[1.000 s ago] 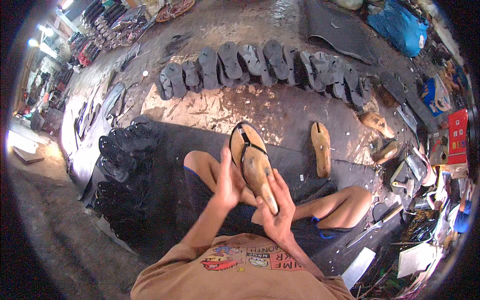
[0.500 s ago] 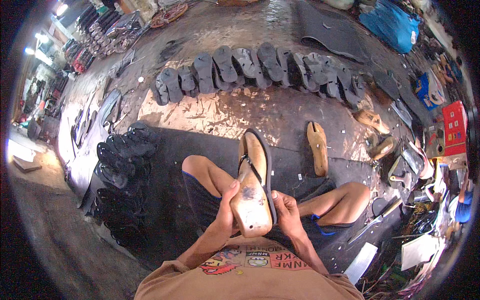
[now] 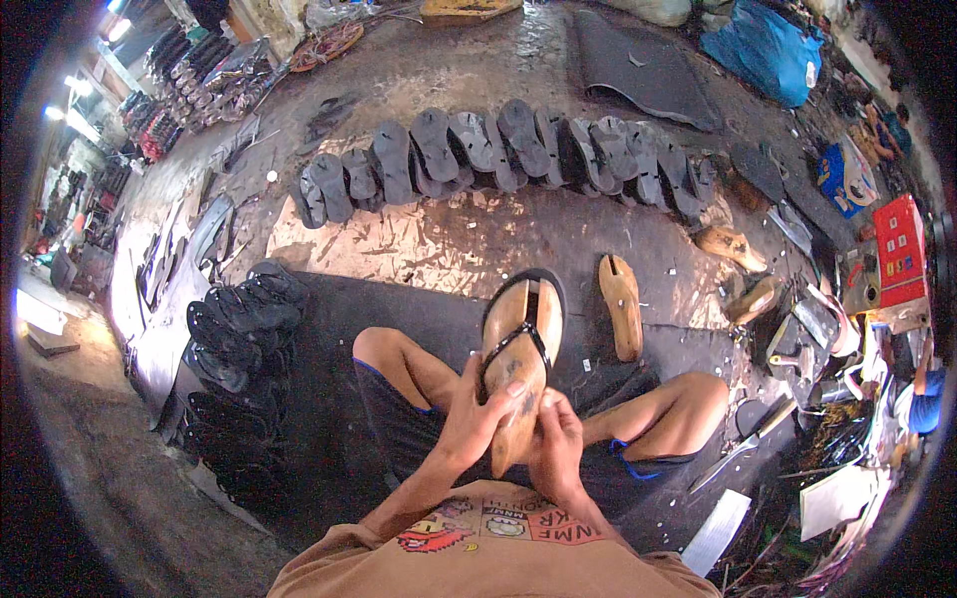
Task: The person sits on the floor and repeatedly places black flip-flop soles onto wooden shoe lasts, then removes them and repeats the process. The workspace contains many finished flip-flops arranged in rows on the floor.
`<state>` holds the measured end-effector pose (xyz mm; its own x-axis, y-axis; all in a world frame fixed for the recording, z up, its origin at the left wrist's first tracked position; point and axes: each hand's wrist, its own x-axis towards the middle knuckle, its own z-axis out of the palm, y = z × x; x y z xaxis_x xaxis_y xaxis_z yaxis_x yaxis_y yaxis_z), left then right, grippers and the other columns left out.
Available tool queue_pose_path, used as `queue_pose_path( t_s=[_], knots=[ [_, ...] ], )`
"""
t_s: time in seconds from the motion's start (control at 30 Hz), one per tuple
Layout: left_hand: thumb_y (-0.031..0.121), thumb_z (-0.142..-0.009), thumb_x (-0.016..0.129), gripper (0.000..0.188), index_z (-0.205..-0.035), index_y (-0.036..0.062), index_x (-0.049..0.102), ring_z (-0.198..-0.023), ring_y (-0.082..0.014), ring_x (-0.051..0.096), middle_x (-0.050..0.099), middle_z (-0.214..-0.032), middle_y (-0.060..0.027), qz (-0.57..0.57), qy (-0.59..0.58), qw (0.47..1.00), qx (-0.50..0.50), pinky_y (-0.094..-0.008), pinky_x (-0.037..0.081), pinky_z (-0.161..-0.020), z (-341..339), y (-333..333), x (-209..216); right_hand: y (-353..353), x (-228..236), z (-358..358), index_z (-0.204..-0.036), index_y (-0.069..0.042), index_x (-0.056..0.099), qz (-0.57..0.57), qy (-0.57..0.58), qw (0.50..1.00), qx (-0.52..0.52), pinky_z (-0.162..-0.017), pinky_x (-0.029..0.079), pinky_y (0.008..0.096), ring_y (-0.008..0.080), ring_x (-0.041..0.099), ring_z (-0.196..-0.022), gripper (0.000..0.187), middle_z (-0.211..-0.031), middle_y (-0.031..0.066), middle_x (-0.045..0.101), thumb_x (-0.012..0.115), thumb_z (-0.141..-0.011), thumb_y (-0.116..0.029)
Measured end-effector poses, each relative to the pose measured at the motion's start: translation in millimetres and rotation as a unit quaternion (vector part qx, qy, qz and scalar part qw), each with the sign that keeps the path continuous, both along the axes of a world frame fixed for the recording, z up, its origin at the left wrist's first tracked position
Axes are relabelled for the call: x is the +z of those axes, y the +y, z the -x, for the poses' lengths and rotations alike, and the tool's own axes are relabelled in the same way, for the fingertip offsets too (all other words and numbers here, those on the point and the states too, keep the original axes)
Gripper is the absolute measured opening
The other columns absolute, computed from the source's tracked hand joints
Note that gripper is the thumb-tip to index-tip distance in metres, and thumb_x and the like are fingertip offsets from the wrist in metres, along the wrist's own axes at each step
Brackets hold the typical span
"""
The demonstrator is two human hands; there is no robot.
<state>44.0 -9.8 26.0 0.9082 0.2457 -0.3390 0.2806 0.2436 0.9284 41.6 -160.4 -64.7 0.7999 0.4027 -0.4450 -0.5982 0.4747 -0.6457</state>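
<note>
Brown wood, worn and glossy, is shaped into a foot form point(image 3: 520, 364), which is held mid-view with its toe toward twelve o'clock and wears a black sandal point(image 3: 559, 304), the strap point(image 3: 540, 344) drawn over it. The form is clamped by the left hand point(image 3: 471, 421) behind the strap, apparently for steadiness, while the sandal's three-o'clock edge is pinched by the right hand point(image 3: 558, 444), perhaps for control. Dark slippers point(image 3: 433, 145) are lined up at twelve o'clock, seemingly to be kept orderly; a second form point(image 3: 620, 309) is laid toward one o'clock, within apparent reach.

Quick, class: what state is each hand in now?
Left hand: closed on the wooden foot form wearing a sandal.
Right hand: at the form's right side; grip cannot be told.
</note>
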Motion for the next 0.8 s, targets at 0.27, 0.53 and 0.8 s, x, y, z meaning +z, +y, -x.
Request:
queue_pose_path(
  t_s=[0.27,0.53,0.8],
  knots=[
    [0.036,-0.117,0.052,0.037,-0.124,0.0022,0.066,-0.094,-0.0075,0.060,0.066,-0.097,0.0004,-0.172,0.029,0.976,-0.127,-0.0315,0.051,-0.081,1.8,20.3,15.8,-27.5,45.8,-18.8,-0.168,-0.010,0.008,0.038,-0.147,0.984,0.091,-0.119,0.045,0.0473,0.0304,0.046,-0.146,0.113,-0.157,0.0176,0.041,0.085,-0.085,-0.011],
    [0.031,-0.114,0.058,0.031,-0.132,0.0067,0.067,-0.102,-0.0158,0.071,0.074,-0.111,-0.0014,0.256,0.031,0.956,-0.140,-0.0366,0.059,-0.088,47.4,30.6,-49.7,-52.7,90.0,-7.9,-0.170,-0.002,0.015,-0.041,-0.023,0.988,0.146,-0.117,0.046,0.0468,0.0308,0.050,-0.145,0.114,-0.159,0.0168,0.046,0.082,-0.082,-0.032],
    [0.018,-0.104,0.071,0.054,-0.150,0.0012,0.049,-0.134,-0.0273,0.064,0.065,-0.145,-0.0128,0.190,-0.059,0.978,-0.069,-0.0430,0.054,-0.115,14.8,17.6,-103.3,-2.6,53.2,-35.0,-0.172,-0.009,-0.004,0.044,-0.307,0.945,0.108,-0.126,0.035,0.0497,0.0360,0.034,-0.157,0.125,-0.169,0.0238,0.027,0.086,-0.086,-0.010]
  ],
)
